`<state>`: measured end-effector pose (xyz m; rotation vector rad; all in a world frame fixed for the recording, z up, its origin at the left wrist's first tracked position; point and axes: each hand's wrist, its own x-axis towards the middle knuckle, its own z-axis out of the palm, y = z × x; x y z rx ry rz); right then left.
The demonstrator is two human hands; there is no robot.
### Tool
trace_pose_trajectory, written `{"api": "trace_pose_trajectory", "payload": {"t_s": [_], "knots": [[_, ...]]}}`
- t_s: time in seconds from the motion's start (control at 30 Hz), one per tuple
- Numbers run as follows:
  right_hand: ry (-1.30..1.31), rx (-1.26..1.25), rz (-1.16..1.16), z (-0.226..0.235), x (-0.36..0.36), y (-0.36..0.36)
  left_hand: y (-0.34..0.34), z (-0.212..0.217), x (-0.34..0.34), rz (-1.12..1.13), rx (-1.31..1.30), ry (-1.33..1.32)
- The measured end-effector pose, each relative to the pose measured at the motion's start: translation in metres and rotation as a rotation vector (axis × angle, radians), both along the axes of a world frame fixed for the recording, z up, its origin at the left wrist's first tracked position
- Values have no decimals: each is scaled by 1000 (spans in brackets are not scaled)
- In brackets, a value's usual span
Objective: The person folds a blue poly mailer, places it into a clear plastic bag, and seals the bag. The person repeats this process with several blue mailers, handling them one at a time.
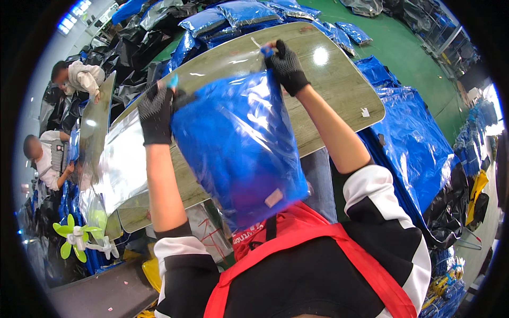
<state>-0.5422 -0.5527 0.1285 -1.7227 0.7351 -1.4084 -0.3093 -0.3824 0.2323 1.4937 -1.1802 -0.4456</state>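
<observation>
A clear plastic bag (238, 132) with a folded blue item inside slants from the table (339, 90) toward my red apron (297, 228). Its lower end overhangs the table's near edge and bears a small pale label (273, 198). Black knit gloves cover both hands. My left hand (156, 114) grips the bag at its upper left, fingers closed and slightly blurred. At the upper right corner, my right hand (286, 68) pinches the bag's edge. Bits of blue show at the fingertips of both hands; I cannot tell what they are.
Shiny clear film (124, 159) lies on the table's left part. Filled blue bags (246, 13) are piled beyond the far edge. A blue plastic-covered stack (413, 143) stands at right. Two people work at the left, near a small green-bladed fan (78, 238).
</observation>
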Motion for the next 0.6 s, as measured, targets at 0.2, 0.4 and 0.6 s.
{"api": "trace_pose_trajectory", "payload": {"t_s": [0.2,0.4,0.6], "knots": [[-704,523,704,29,34,-30,-1,71,-76,-684,-440,254],[-720,862,681,28,3,47,-6,-43,-72,-379,121,426],[-610,876,509,-3,-48,123,67,-118,-27,119,262,687]]}}
